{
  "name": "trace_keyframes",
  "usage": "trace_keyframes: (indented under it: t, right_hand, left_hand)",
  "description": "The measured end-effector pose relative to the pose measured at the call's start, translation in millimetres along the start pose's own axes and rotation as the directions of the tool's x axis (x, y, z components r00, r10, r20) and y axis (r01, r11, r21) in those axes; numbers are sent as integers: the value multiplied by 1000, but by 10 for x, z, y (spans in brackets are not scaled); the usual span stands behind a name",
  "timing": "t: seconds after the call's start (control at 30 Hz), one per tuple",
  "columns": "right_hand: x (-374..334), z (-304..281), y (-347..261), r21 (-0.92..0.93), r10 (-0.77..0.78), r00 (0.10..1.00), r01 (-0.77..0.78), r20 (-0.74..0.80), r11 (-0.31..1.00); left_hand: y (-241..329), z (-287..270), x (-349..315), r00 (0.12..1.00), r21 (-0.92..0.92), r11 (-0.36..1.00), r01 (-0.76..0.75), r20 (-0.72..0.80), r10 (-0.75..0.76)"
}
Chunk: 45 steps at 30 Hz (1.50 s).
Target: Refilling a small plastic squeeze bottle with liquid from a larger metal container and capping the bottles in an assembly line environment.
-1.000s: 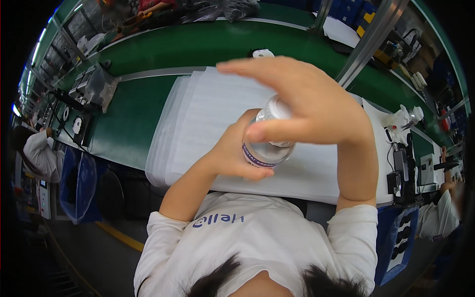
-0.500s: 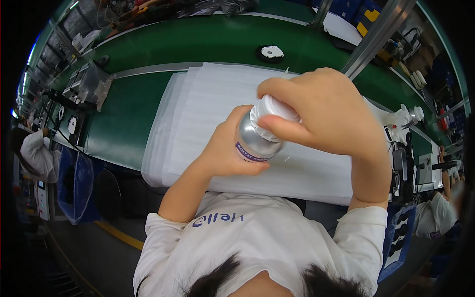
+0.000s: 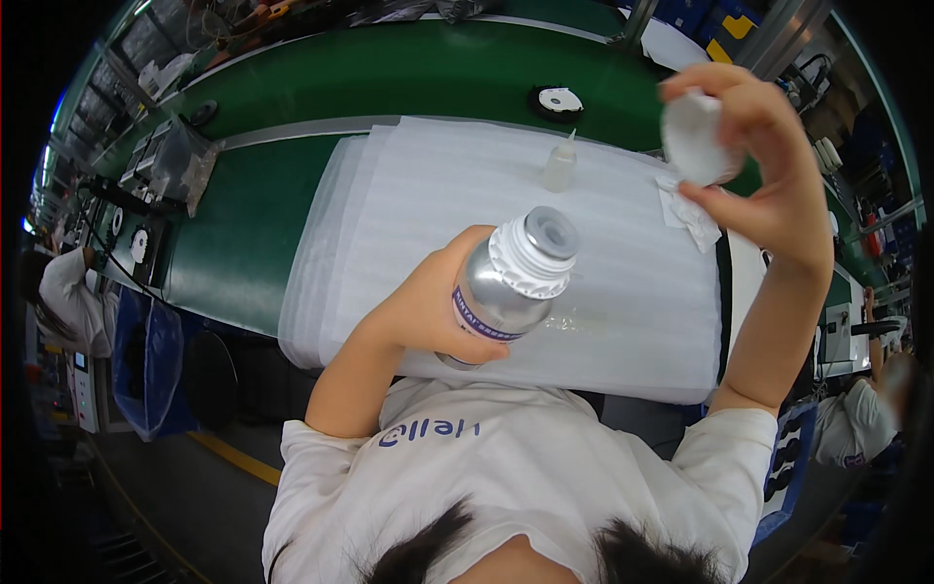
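Note:
A silver metal bottle (image 3: 502, 298) with a purple-banded label is wrapped by the fingers of my left hand (image 3: 428, 307). It tilts a little to the right, and its white neck shows a grey inner plug. My right hand (image 3: 778, 175), up at the right and slightly blurred, pinches a white screw cap (image 3: 697, 138), its hollow side facing me. Between the two hands, farther back, a small translucent dropper bottle (image 3: 559, 165) with a pointed tip stands on the white foam sheets (image 3: 389, 214). Below the cap lies a crumpled white tissue (image 3: 693, 214).
Behind the sheets runs a green conveyor belt (image 3: 321, 92) with a round black-and-white part (image 3: 558, 101) on it. A metal post (image 3: 778, 39) rises at the back right. Clear plastic bags (image 3: 185, 165) lie at the left. Other people sit at both sides.
The cap has come off the bottle and moved up and right in my right hand. The bottle's neck is now uncovered, and the dropper bottle and tissue have come into view.

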State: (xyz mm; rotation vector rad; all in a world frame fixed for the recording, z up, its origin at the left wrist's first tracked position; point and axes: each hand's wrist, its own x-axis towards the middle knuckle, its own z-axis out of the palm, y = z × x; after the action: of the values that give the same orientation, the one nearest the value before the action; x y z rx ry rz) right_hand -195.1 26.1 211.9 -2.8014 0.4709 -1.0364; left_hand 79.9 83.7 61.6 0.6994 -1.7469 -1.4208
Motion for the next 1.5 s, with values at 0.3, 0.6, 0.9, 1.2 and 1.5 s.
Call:
trace_keyframes:
  t: [0.3, 0.6, 0.9, 1.2, 1.5]
  right_hand:
    - [-1424, 805, 556, 162, 811, 584, -805, 42, 571]
    - [-451, 854, -69, 343, 608, 788, -547, -96, 764]
    - [335, 1359, -358, -68, 332, 943, -331, 16, 941]
    - [390, 1331, -442, -41, 293, 948, -290, 127, 956]
    - [556, 1419, -377, -200, 186, 968, -152, 166, 968]
  left_hand:
    - [-131, 167, -4, 939, 231, 963, -142, -276, 205]
    - [-447, 496, -70, 876, 278, 956, -97, -432, 214]
    - [-321, 374, -44, 916, 58, 986, -154, -366, 165]
    - [-48, 356, 75, 943, -137, 990, -19, -331, -28]
    - [-18, 273, 73, 899, -45, 990, -130, -427, 98]
